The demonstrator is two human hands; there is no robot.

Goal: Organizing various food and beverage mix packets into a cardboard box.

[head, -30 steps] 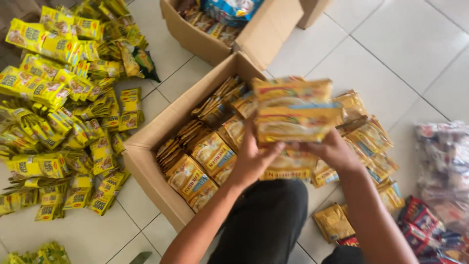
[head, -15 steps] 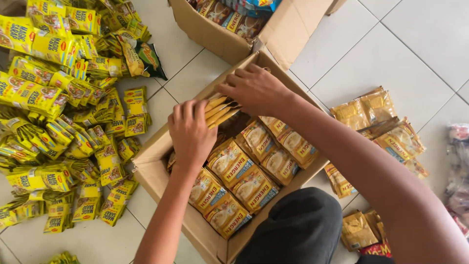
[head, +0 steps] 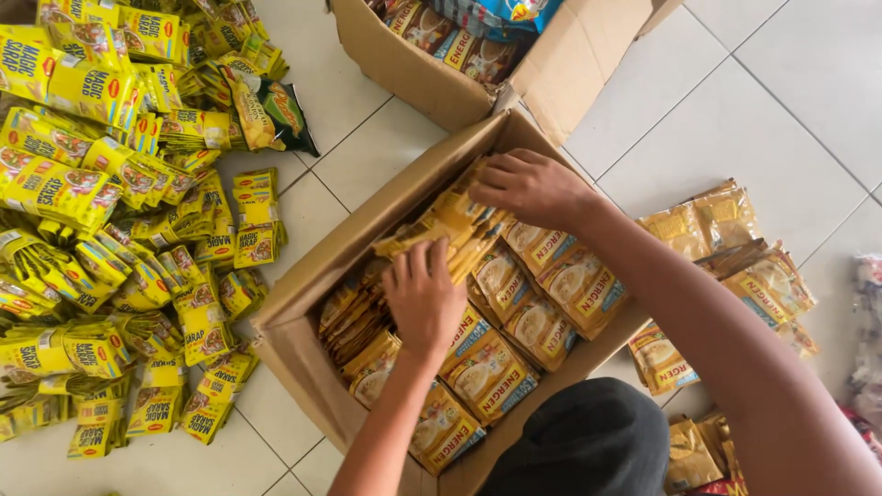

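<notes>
Both hands — left (head: 424, 298), right (head: 531, 186) — pressing upright sachets (head: 447, 223) inside box (head: 303, 296).

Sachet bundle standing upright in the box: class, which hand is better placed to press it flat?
Probably the right hand: its fingers already rest on the sachet bundle top; the left hand sits lower beside it.

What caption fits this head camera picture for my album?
Both hands, left hand and right hand, press golden foil sachets into a brown cardboard box.

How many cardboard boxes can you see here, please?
2: one box at centre, where both hands press sachets; another box behind it at the top edge. Others may lie out of frame.
</notes>
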